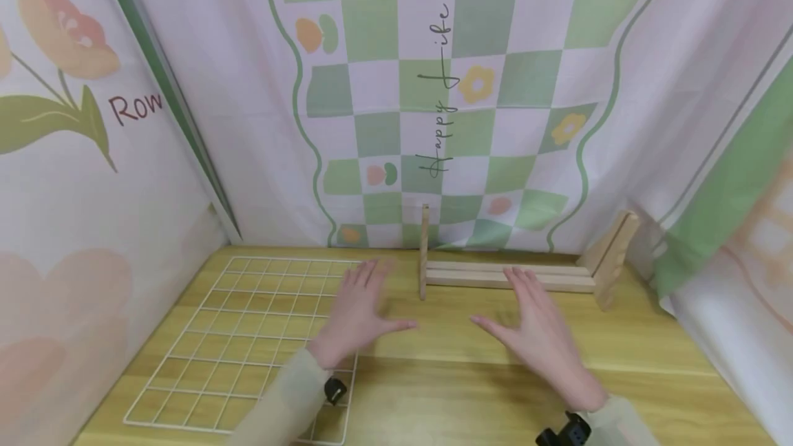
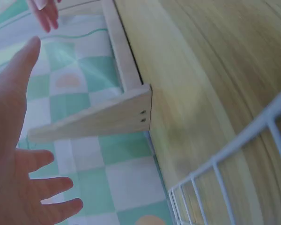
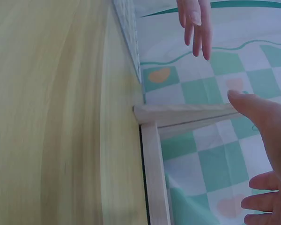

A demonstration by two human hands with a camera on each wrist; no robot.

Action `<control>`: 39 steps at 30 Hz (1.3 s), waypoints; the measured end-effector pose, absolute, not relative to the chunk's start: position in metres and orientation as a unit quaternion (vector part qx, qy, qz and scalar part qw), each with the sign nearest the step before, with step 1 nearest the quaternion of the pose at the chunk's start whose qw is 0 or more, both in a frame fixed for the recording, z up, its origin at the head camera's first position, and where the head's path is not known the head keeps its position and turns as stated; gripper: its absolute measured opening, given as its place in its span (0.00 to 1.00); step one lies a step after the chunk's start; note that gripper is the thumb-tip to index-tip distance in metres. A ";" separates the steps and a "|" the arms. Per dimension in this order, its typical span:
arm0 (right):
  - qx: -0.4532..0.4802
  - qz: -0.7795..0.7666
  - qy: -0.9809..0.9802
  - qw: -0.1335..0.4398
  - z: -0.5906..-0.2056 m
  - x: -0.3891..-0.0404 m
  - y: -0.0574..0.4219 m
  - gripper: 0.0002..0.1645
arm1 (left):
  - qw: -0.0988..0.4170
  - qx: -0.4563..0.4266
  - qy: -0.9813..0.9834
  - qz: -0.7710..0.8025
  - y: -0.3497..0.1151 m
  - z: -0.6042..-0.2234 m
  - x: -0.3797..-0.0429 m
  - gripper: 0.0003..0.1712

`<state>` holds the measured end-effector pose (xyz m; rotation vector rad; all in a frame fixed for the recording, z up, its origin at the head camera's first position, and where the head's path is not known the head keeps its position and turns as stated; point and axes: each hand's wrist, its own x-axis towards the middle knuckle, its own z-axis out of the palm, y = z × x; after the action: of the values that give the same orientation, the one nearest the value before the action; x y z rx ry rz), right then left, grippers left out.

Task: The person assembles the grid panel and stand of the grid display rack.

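Note:
My left hand (image 1: 356, 312) hovers with fingers spread over the right part of a white wire grid panel (image 1: 204, 322), holding nothing. My right hand (image 1: 542, 332) is held in front of a wooden rack (image 1: 508, 281), fingers extended and thumb apart, also holding nothing. The rack has upright wooden end pieces joined by two long slats and stands at the back of the table. In the left wrist view, one end piece (image 2: 107, 115) shows two dark screw holes near its base. The right wrist view shows a slat (image 3: 154, 173) meeting that end piece.
The wood-grain table (image 1: 446, 398) carries the grid flat on its left side. A curtain with green checks (image 1: 427, 88) hangs right behind the rack. More printed cloth closes in the left side (image 1: 93, 226) and the right side (image 1: 731, 260).

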<state>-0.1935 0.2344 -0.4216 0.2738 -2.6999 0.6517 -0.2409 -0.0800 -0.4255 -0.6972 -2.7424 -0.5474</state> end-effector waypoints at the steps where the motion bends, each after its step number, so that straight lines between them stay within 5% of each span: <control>1: 0.098 0.239 -0.950 0.176 -0.420 -0.194 0.232 0.67 | 0.133 -0.237 -0.940 -0.207 -0.084 -0.424 -0.240 0.68; 16: 0.130 0.304 -0.930 0.163 -0.420 -0.194 0.185 0.64 | 0.130 -0.140 -0.904 -0.382 -0.157 -0.421 -0.235 0.62; 39: 0.175 0.393 -0.897 0.104 -0.445 -0.197 0.108 0.60 | 0.141 -0.025 -0.896 -0.419 -0.285 -0.425 -0.229 0.63</control>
<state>-0.1975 0.1082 -0.4447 0.5155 -2.6438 1.1598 -0.2293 -0.2853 -0.4248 -0.0728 -2.5883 -1.2113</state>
